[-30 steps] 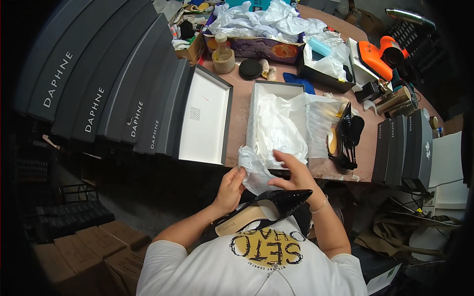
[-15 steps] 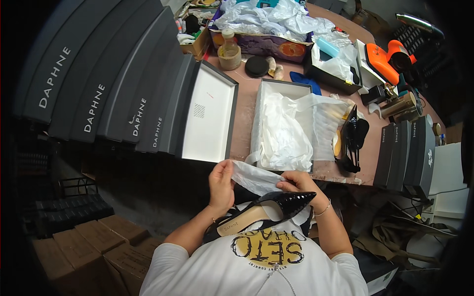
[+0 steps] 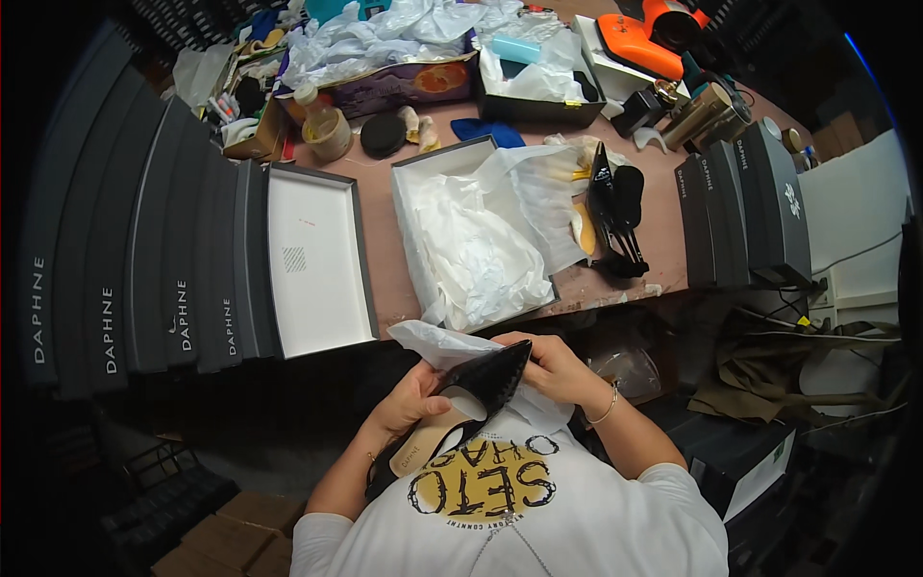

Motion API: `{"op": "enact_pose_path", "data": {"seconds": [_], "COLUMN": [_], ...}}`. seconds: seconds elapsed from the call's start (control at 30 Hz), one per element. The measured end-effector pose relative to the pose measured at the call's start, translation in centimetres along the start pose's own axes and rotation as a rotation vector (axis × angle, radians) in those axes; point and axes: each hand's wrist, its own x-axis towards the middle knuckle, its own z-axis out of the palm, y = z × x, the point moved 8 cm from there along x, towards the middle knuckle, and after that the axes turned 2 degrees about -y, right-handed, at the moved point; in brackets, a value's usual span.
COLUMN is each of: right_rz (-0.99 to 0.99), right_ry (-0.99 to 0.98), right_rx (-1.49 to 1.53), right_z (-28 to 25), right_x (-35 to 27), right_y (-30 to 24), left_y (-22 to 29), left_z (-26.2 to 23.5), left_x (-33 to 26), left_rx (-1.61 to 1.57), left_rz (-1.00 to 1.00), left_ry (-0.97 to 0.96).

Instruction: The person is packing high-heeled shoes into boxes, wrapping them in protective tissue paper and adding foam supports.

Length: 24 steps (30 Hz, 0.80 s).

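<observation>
Glossy black patent catches the light as we hold a pointed high-heeled shoe [image 3: 471, 394] close to our chest, near the table edge [image 3: 615, 287], its tan insole turned up. Our left hand [image 3: 409, 404] is curled around the shoe's middle from the left, while our right hand [image 3: 553, 365] is closed over the pointed toe on the right, with crumpled white tissue paper [image 3: 437, 338] bunched between toe and fingers and rising toward the far side. Ahead of us an open shoe box [image 3: 471, 240], lined with more white tissue, sits on the brown table, its empty lid [image 3: 312, 260] to the left and the second black shoe [image 3: 611, 207] lying on its side to the right, beside a row of upright dark boxes [image 3: 745, 207]. We judge the risks modest but real: the thin paper could tear if we pull it hard against the sharp toe, and the slick finish may slip from our grip or take fingerprints and scuffs. The shoe hangs over our lap, off the table, so a dropped shoe would fall to the floor. Clutter at the far side leaves little room to set anything down.
</observation>
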Motion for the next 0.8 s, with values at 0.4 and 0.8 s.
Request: {"op": "enact_pose_path", "data": {"seconds": [0.4, 0.8], "right_rz": [-0.046, -0.256], "right_ry": [0.153, 0.234], "right_rx": [-0.036, -0.498], "right_z": [-1.2, -1.7], "right_x": [0.6, 1.1], "right_y": [-1.1, -3.4], "left_y": [-1.0, -0.5], "left_z": [-1.6, -1.0], "left_x": [-1.1, -0.8], "left_rx": [0.106, 0.209], "left_rz": [-0.281, -0.267], "left_ry": [0.161, 0.220]}}
